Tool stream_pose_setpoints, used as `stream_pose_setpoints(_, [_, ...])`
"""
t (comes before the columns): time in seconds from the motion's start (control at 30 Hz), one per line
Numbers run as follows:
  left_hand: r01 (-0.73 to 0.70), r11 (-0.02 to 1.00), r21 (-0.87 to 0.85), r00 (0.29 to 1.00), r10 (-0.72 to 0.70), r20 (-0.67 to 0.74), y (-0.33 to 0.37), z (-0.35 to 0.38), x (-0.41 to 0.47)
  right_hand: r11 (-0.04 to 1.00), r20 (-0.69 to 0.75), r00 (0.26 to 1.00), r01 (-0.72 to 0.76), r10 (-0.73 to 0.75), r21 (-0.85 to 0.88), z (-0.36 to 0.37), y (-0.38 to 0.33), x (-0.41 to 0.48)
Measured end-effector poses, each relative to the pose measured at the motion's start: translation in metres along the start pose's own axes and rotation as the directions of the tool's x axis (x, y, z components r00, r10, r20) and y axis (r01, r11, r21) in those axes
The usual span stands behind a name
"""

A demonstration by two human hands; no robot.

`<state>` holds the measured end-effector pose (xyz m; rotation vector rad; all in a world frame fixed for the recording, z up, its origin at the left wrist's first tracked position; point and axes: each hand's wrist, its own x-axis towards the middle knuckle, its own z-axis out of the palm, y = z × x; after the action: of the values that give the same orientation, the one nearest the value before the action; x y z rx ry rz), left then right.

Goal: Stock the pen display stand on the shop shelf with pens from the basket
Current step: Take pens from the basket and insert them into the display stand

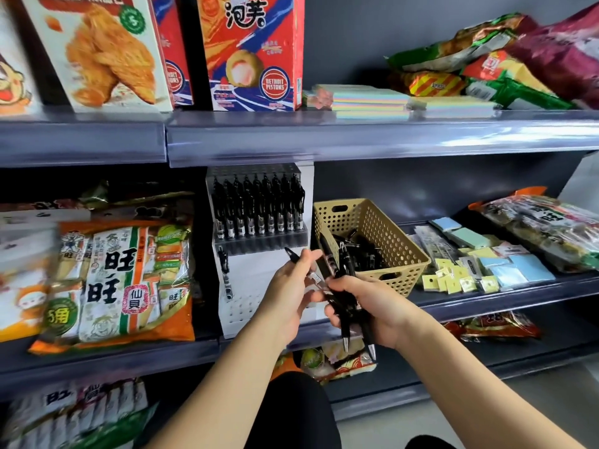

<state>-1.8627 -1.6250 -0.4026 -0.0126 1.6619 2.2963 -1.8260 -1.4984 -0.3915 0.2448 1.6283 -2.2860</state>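
Two hands, both occupied, held in front of the middle shelf (486, 296).

- Left hand (285, 293): fingers curled round a single black pen (291, 254), whose end sticks up and to the left above the fingers.
- Right hand (376, 306): fisted round a bundle of black pens (348, 314). The exact count cannot be told, but two silver tips point down below the fist.
- One pen display stand (304, 189), white, upright on the middle shelf. Its upper tier is packed with a row of black pens (259, 209), too crowded to count. Its lower tier carries one lone pen (226, 273) at the far left.
- One basket (389, 234), tan and perforated, just right of the stand and behind the hands. It holds a heap of loose black pens (366, 257).
- Rice cracker bags (123, 280), several, lie left of the stand.
- Sticky-note pads (505, 267) in blue, green and yellow, many, lie right of the basket.
- Upper shelf: at least three upright snack boxes (252, 53), two stacks of rainbow paper pads (369, 100), and a pile of snack bags (486, 59).
- Lower shelf: more snack packets (340, 361).

The shelving is grey-blue with a dark grey back panel.
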Motion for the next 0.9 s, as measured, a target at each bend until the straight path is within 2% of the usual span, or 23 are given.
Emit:
stream_pose_setpoints(0.1, [-0.033, 0.999, -0.013, 0.996, 0.032, -0.089, 0.003, -0.012, 0.001, 0.999, -0.066, 0.998, -0.009, 0.012, 0.054, 0.008, 0.0, 0.004])
stream_pose_setpoints(0.27, [-0.087, 0.982, -0.169, 0.978, 0.053, -0.201, 0.007, -0.032, 0.003, 0.997, -0.129, 0.991, -0.016, 0.026, 0.08, 0.017, 0.006, 0.011])
stream_pose_setpoints(0.37, [-0.12, 0.962, -0.247, 0.972, 0.064, -0.224, 0.004, -0.049, 0.001, 0.996, -0.164, 0.986, 0.01, 0.005, 0.086, 0.019, 0.012, 0.021])
stream_pose_setpoints(0.53, [-0.083, 0.952, -0.295, 0.978, 0.022, -0.206, -0.005, -0.076, -0.003, 0.997, -0.213, 0.976, 0.053, -0.042, 0.047, 0.021, 0.026, 0.038])
stream_pose_setpoints(0.6, [-0.06, 0.975, -0.215, 0.986, 0.024, -0.165, -0.01, -0.086, -0.004, 0.995, -0.228, 0.971, 0.082, -0.066, 0.059, 0.02, 0.031, 0.043])
stream_pose_setpoints(0.77, [-0.035, 0.989, 0.146, 0.998, 0.042, -0.049, -0.017, -0.104, -0.01, 0.991, -0.335, 0.934, 0.137, -0.127, 0.006, 0.02, 0.037, 0.053])
stream_pose_setpoints(0.9, [-0.044, 0.961, 0.275, 0.987, -0.001, 0.162, -0.013, -0.118, -0.016, 0.983, -0.332, 0.926, 0.177, -0.18, -0.039, 0.024, 0.032, 0.058])
